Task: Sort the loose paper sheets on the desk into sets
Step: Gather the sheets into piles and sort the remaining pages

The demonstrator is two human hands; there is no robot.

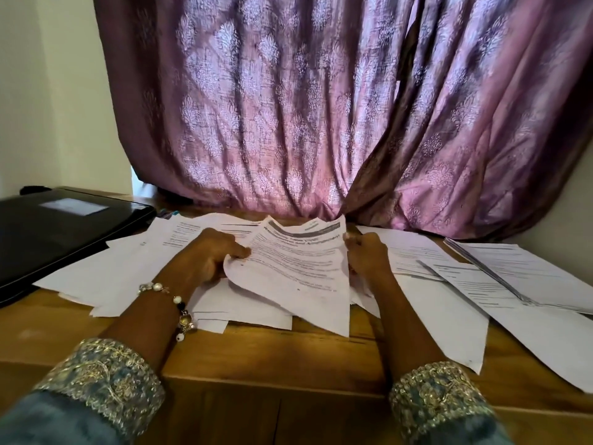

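A small bundle of printed sheets (296, 268) is lifted off the wooden desk (256, 354) in the middle, its near corner drooping toward me. My left hand (208, 255) pinches its left edge and my right hand (365, 255) grips its right edge. Loose white sheets (106, 277) lie spread under and to the left of my hands. More printed sheets (500, 284) fan out on the right, some overlapping, one hanging over the desk's front edge.
A closed black laptop (57, 232) lies at the left, partly under paper corners. A purple patterned curtain (321, 107) hangs down to the desk's back edge. A bare strip of wood runs along the front of the desk.
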